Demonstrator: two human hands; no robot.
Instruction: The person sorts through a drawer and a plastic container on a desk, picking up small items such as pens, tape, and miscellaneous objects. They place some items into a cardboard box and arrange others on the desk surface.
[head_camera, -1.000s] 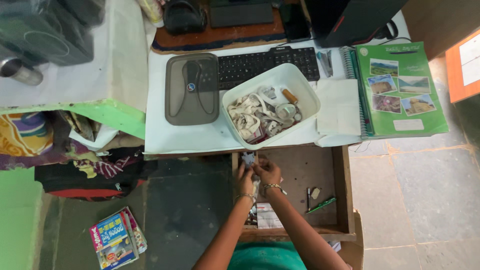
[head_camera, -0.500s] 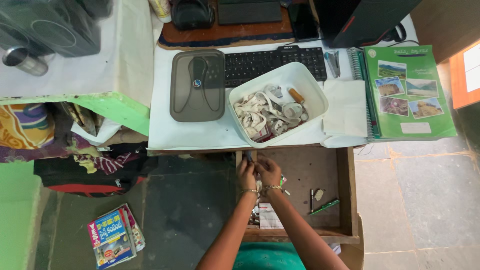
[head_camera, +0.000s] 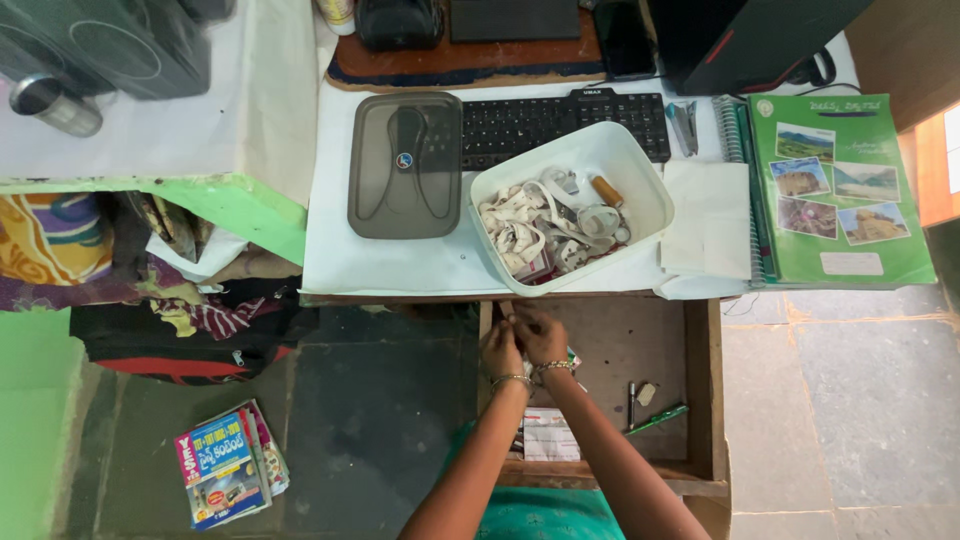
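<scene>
Open wooden drawer (head_camera: 700, 380): taken as the landmark; pulled out below the counter (head_camera: 400, 265), shallow, with a worn brown floor.

Left hand (head_camera: 499, 350) and right hand (head_camera: 541, 335): both held together at the drawer's far left corner, a bangle on each wrist. Some small item (head_camera: 507, 313) is held between the fingertips there; its kind cannot be told. The left grip seems pressed together on it; whether the right grip is closed on it or only touching cannot be told.

Handling note, as a judgement: so small a piece is best kept low over the drawer, pinched firmly by one hand while the other works it, so that a slip lands inside.

In the drawer, toward the near edge: a printed white paper card (head_camera: 548, 435). Toward its right wall: a green pen (head_camera: 657, 418), slim and glossy, beside a small dark stick and a pale tag.

Above the drawer, on the counter: a white plastic tub (head_camera: 640, 165), rounded at the corners, filled with tangled cream ribbon or tape. Left of the tub, a smoky translucent lid (head_camera: 405, 165); behind it, a black keyboard (head_camera: 560, 115). Right of the drawer's line, a green spiral notebook (head_camera: 840, 190).

On the floor, well left of the drawer: a stack of colourful booklets (head_camera: 230, 465).
</scene>
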